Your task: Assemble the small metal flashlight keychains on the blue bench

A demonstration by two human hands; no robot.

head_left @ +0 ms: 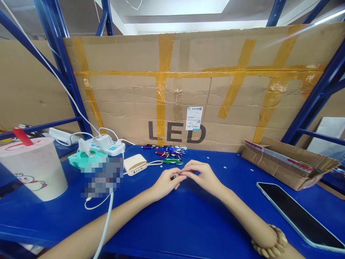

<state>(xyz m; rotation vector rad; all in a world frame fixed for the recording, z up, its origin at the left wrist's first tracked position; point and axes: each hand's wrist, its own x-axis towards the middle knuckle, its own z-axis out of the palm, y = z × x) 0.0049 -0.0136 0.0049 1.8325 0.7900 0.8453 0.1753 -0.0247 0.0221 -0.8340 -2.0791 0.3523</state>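
Observation:
Above the blue table (151,223), my left hand (167,183) pinches a small dark green cylindrical piece (173,177). My right hand (201,176) curls in close to it, with its fingertips almost touching the left fingers. A small red piece (191,172) shows between the right fingers, mostly hidden. Just beyond both hands lies a heap of small metal pens or penlights (169,154) in purple, red, green and blue, some with keyrings. A beaded bracelet (269,242) circles my right wrist.
A white-and-gold power bank (135,164) and its cable lie to the left, near a power strip (106,145) with plugged-in adapters. A large paper cup (35,167) stands far left, a phone (299,214) lies right, and a flattened cardboard box (288,165) sits beyond it.

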